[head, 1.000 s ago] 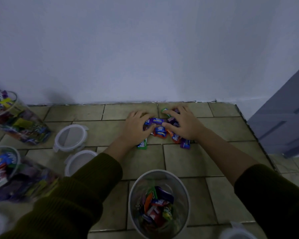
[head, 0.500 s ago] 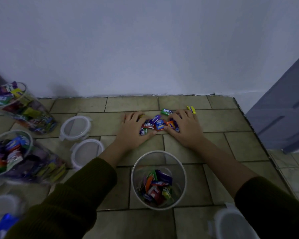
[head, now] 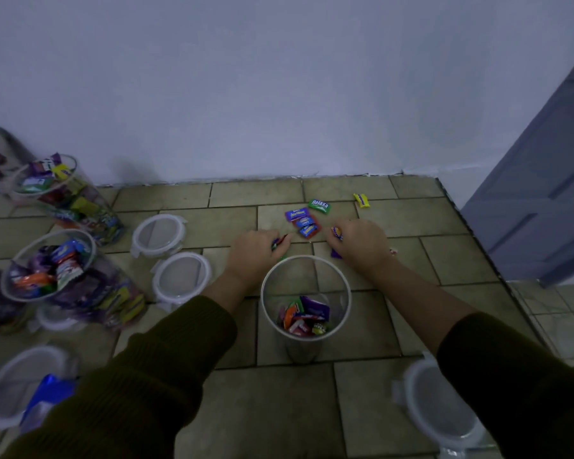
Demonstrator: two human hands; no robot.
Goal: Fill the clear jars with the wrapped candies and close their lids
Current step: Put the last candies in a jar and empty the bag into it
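Head view: both hands rest on the tiled floor just beyond the open clear jar, which is part filled. Left hand and right hand each have fingers curled round wrapped candies. Loose candies lie between the hands and the floor's far edge; a green one reads "Relaxa". Bare tiles run toward the right edge. Filled jars and lids crowd the left edge.
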